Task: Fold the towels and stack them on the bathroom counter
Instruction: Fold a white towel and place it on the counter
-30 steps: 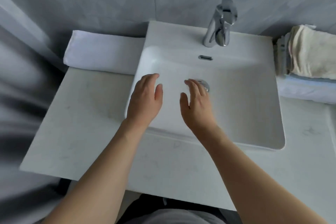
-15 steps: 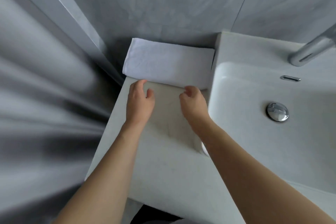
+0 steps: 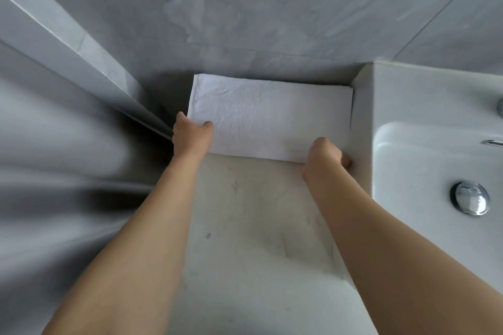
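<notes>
A folded white towel [image 3: 272, 114] lies flat at the back of the pale marble counter [image 3: 253, 226], between the grey wall and the side of the sink. My left hand [image 3: 192, 136] grips its near left corner, thumb on top and fingers under the edge. My right hand [image 3: 324, 158] grips the near right corner, fingers curled beneath the towel beside the sink's wall.
A white raised sink [image 3: 435, 144] stands right of the towel, with a chrome drain plug [image 3: 469, 198] in its bowl. Grey marble tiles [image 3: 272, 8] rise directly behind. A wall edge [image 3: 81, 49] runs along the left, past the counter's rim.
My head and both hands moved left from over the sink to the towel. The hands now hold its near corners; half a second ago they only reached its front edge.
</notes>
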The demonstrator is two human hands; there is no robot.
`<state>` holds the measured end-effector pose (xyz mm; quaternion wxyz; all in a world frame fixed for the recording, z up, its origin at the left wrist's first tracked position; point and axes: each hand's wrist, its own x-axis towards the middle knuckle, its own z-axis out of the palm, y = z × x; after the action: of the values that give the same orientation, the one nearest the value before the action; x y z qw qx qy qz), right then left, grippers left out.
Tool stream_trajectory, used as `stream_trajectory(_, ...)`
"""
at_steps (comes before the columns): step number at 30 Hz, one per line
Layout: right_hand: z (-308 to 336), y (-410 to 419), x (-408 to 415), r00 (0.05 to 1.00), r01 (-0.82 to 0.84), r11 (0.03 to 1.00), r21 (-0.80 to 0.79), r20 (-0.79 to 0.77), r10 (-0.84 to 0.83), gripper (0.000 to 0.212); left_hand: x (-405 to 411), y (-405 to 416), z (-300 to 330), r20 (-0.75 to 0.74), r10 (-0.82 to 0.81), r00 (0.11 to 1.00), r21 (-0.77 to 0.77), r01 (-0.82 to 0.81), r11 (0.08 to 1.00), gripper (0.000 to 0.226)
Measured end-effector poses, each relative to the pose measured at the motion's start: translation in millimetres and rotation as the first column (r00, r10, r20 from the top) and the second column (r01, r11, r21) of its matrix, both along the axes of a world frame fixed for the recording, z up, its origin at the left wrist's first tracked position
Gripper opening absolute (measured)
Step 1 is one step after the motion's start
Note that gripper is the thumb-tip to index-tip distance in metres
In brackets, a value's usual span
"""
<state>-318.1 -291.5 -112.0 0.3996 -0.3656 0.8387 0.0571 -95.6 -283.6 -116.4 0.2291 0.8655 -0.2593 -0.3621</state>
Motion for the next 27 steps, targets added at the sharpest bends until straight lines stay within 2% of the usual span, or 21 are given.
stream_trajectory(1,-4,0,3,0.997,0.063,0.996,-0.061,-0.038,-0.065,0.045,2,-8,-3,-0.003,-0.015,1.0,0.032,0.015,0.999,0.065)
stream_trajectory(2,-5,-6,6,0.906,0.42,0.886,-0.195,0.136,-0.4,0.048,2,-14,-5,0.01,-0.039,0.999,0.062,0.038,0.997,0.062)
stream_trajectory(3,-4,-9,6,0.635,0.765,0.61,-0.207,0.4,-0.661,0.05,2,-18,-7,0.048,-0.065,0.997,0.084,0.061,0.995,0.059)
stream_trajectory(4,-5,-5,7,0.504,0.863,0.431,-0.262,0.469,-0.725,0.049,0,-20,-9,0.112,-0.093,0.989,0.089,0.083,0.993,0.056)
stream_trajectory(5,-5,-4,12,0.492,0.869,0.396,-0.297,0.425,-0.76,0.045,-3,-20,-10,0.192,-0.121,0.974,0.076,0.109,0.991,0.052)
stream_trajectory(6,-8,-6,13,0.548,0.83,0.42,-0.366,0.402,-0.734,0.043,-7,-19,-11,0.277,-0.15,0.949,0.053,0.141,0.989,0.048)
stream_trajectory(8,-8,-5,14,0.74,0.671,0.572,-0.473,0.374,-0.559,0.049,-14,-15,-11,0.426,-0.195,0.884,0.006,0.213,0.977,0.041)
stream_trajectory(11,6,-13,9,0.858,0.507,0.715,-0.481,0.36,-0.366,0.063,-21,-7,-12,0.54,-0.204,0.817,-0.056,0.276,0.959,0.039)
stream_trajectory(14,7,-13,-7,0.979,0.19,0.853,-0.486,0.163,-0.125,0.058,-27,4,-12,0.567,-0.201,0.799,-0.102,0.31,0.945,0.038)
stream_trajectory(16,7,-11,-11,0.998,0.05,0.862,-0.504,0.051,-0.027,0.056,-29,12,-11,0.595,-0.211,0.776,-0.106,0.336,0.936,0.037)
stream_trajectory(18,9,-11,-13,1.0,-0.001,0.857,-0.515,0.008,0.006,0.057,-31,18,-9,0.606,-0.229,0.761,-0.133,0.382,0.915,0.032)
stream_trajectory(21,11,-22,-19,0.996,-0.091,0.897,-0.433,-0.058,0.073,0.061,-37,20,-3,0.57,-0.383,0.727,-0.201,0.576,0.793,0.019)
stream_trajectory(23,13,-31,-22,0.971,-0.231,0.907,-0.352,-0.139,0.193,0.054,-43,19,-1,0.55,-0.506,0.665,-0.169,0.682,0.712,0.024)
stream_trajectory(24,13,-35,-23,0.958,-0.278,0.902,-0.33,-0.164,0.235,0.05,-45,17,0,0.548,-0.524,0.652,-0.142,0.69,0.71,0.024)
stream_trajectory(27,15,-45,-21,0.93,-0.361,0.873,-0.327,-0.195,0.311,0.04,-46,8,1,0.553,-0.482,0.68,-0.072,0.615,0.786,0.034)
